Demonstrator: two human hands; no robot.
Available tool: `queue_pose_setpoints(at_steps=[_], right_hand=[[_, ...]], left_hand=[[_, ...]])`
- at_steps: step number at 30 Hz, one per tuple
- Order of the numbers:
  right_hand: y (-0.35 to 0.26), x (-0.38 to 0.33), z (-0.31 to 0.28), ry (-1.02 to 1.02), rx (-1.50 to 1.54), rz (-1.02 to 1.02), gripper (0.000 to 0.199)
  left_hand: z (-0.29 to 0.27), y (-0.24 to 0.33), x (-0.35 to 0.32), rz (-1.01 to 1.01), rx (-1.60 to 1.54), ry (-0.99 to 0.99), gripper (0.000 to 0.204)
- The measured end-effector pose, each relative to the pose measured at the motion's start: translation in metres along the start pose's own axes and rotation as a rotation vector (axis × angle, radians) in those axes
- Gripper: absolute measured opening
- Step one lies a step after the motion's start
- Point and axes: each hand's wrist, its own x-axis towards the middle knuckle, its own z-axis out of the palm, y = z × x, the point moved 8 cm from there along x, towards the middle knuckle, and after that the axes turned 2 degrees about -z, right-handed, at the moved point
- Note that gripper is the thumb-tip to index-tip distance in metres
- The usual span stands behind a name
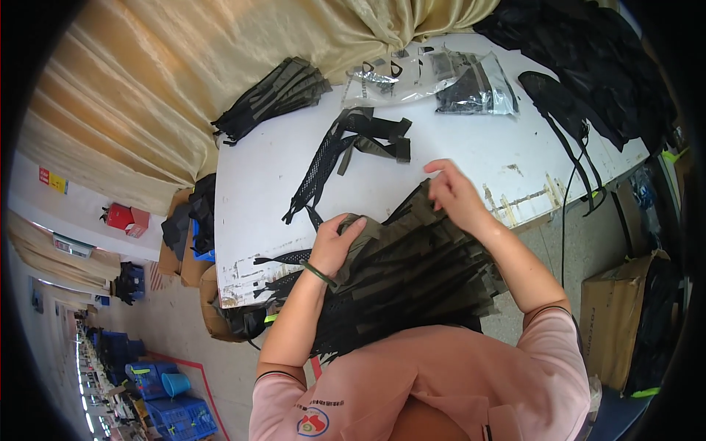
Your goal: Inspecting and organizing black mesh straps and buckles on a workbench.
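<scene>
My left hand (334, 246) is closed on an olive-and-black fabric strap (362, 234), its thumb lying on top of the cloth. A thick pile of similar straps with black mesh parts (397, 290) spreads over my lap and against the table's near edge. My right hand (450, 197) hovers by the far end of the pile, index finger stretched out and the other fingers loosely bent, with nothing visible in it. Beyond my hands, a few loose mesh-and-olive straps (323, 165) lie on the white table (257, 191).
A fanned bundle of straps (276, 95) lies at the far left. Clear plastic bags (441, 81) rest at the back near a gold curtain (162, 81). Black fabric (588, 66) is heaped far right. Cardboard boxes (614, 316) stand on the floor; blue crates (180, 419) are lower left.
</scene>
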Motion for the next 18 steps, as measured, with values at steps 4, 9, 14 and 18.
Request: queue_pose_setpoints(at_steps=[4, 9, 14, 18], right_hand=[[-0.004, -0.022, 0.071, -0.500, 0.079, -0.048, 0.030], [-0.006, -0.016, 0.072, -0.437, 0.232, 0.119, 0.008], [-0.029, -0.001, 0.007, -0.250, 0.450, 0.056, 0.006], [-0.014, 0.004, -0.053, -0.161, 0.361, 0.104, 0.008]], left_hand=[[0.019, 0.001, 0.005, 0.038, -0.018, -0.083, 0.018], [0.021, 0.006, 0.002, 0.204, 0.170, -0.187, 0.026], [-0.015, -0.024, -0.006, 0.045, 0.665, -0.287, 0.032], [-0.082, 0.010, -0.021, 0.176, 0.692, -0.114, 0.016]])
